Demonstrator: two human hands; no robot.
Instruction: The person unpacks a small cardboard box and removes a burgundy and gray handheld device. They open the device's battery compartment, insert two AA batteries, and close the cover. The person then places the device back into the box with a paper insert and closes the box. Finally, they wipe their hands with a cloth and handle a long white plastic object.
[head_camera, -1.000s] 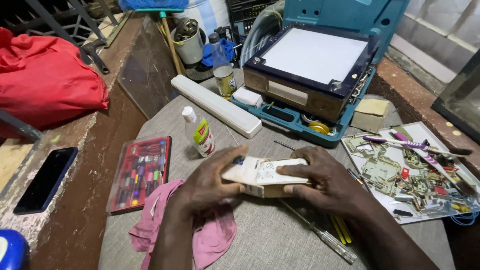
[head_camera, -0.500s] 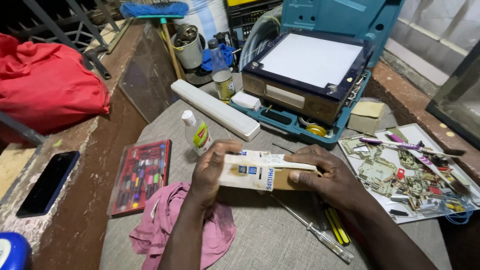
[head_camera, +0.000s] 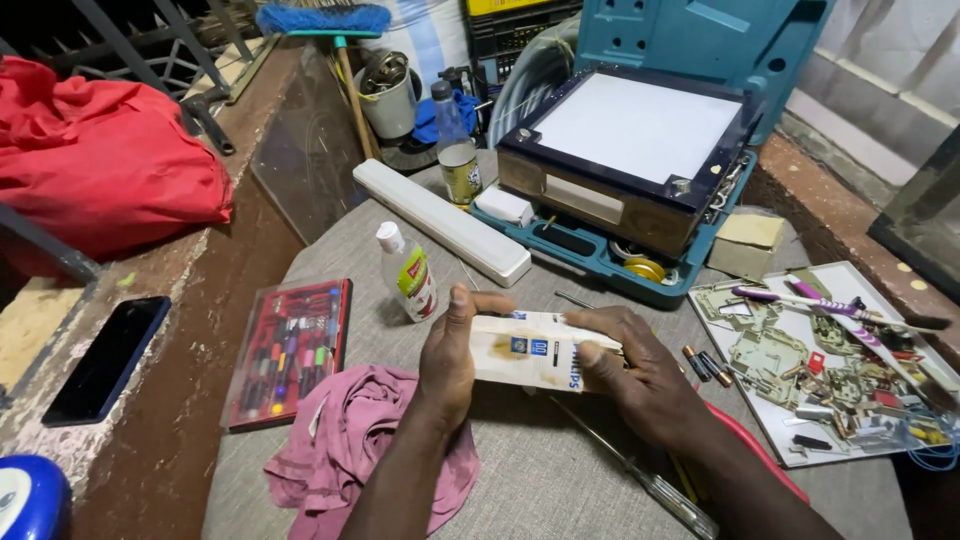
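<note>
Both hands, the left hand (head_camera: 450, 360) and right hand (head_camera: 640, 385), grasp the stained white rectangular plastic casing (head_camera: 530, 350) above the grey cloth-covered table (head_camera: 560, 480); steady, even pressure at both ends likely suits it.

- Underside and near end of the small white stained cardboard box (head_camera: 530, 350) covered by left hand (head_camera: 450, 360) and right hand (head_camera: 640, 385).
- Blue rounded plastic object (head_camera: 28, 500) cut off at bottom-left corner.
- Tiny parts on flat white tray (head_camera: 770, 440) too small to identify.
</note>
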